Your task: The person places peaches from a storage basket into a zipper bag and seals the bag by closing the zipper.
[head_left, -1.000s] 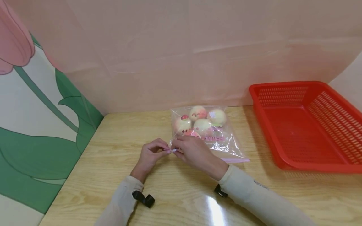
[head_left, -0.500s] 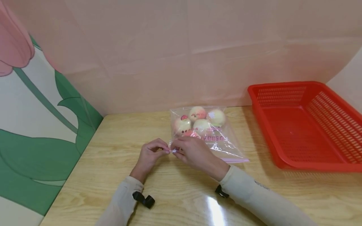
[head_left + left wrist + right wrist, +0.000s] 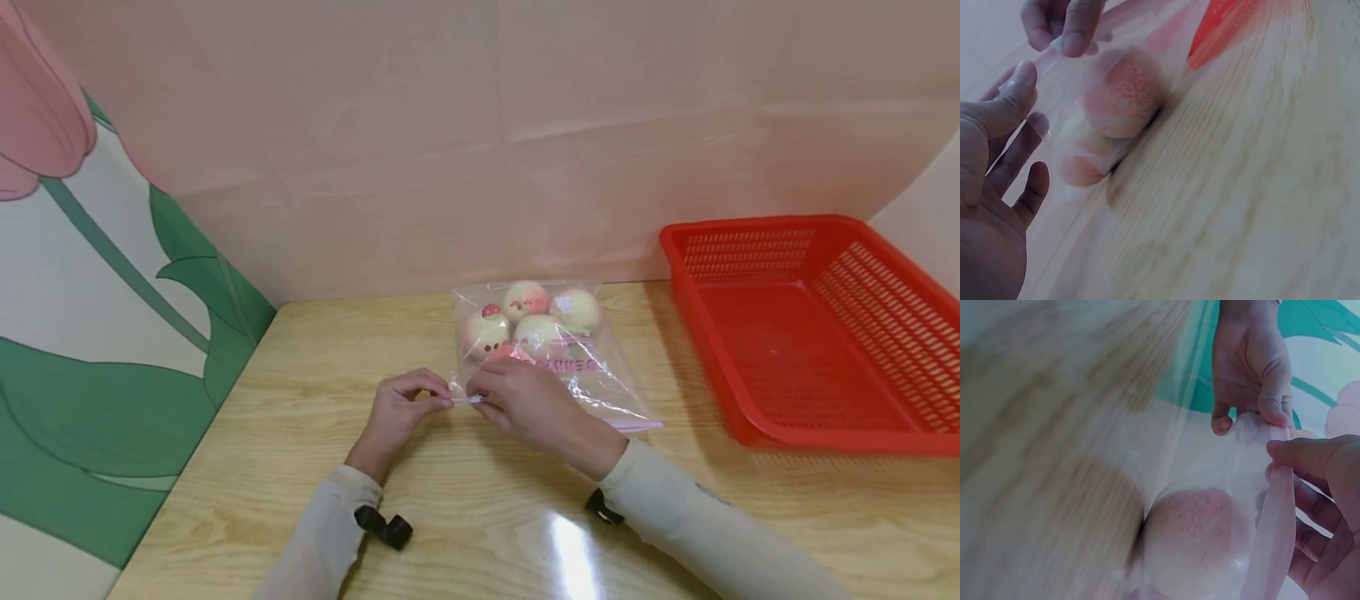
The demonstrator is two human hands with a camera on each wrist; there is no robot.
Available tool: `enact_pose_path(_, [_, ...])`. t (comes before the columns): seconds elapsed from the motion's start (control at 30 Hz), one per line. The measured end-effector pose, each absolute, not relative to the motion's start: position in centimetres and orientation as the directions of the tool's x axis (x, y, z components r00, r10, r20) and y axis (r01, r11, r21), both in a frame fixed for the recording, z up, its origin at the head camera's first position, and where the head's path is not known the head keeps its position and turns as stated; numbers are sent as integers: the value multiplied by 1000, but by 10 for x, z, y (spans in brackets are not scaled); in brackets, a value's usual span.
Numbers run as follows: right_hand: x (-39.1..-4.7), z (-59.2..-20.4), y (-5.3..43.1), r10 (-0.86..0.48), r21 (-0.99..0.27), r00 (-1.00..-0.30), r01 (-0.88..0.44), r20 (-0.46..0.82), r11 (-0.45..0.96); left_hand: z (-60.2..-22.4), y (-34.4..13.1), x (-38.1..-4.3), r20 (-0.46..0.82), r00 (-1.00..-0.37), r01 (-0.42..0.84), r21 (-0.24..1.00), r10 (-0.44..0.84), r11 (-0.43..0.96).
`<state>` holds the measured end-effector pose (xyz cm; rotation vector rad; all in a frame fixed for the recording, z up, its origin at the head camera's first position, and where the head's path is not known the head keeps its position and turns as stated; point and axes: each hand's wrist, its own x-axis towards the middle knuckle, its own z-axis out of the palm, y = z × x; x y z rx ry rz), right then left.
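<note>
A clear zip bag (image 3: 618, 392) lies on the table with several round cream-and-pink balls (image 3: 527, 300) inside, some bearing small faces. Its pink zip strip (image 3: 636, 425) runs along the edge nearest me. My left hand (image 3: 397, 412) pinches the strip's left end between thumb and forefinger; in the left wrist view its other fingers (image 3: 1034, 187) stand loosely bent. Just to the right, my right hand (image 3: 536, 408) pinches the same strip (image 3: 1277, 519) with thumb and fingertips. In the head view the right hand covers part of the bag and its printed lettering.
A red plastic basket (image 3: 738, 408) with slotted walls stands to the right of the bag. Behind the wooden table (image 3: 300, 467) hangs a pinkish sheet (image 3: 375, 167). A tulip-patterned panel (image 3: 90, 417) borders the left side.
My right hand has slid a little to the right along the zip strip, widening the gap between the hands. The left hand and the bag have stayed nearly in place.
</note>
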<state>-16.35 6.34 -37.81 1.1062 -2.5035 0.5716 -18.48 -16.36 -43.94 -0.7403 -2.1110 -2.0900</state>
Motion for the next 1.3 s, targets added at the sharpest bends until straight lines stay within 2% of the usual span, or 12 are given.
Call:
enact_pose_path(0.5, [-165,-379,72,-604,-205,-633,-753,485,625,-436,-163,-186,352,-897,375,926,268,41])
enact_pose_path(1.3, [-164,-377,82,-593,-222,-650,-741,474,634,-434,-165,-185,346,-902,374,925,259,66])
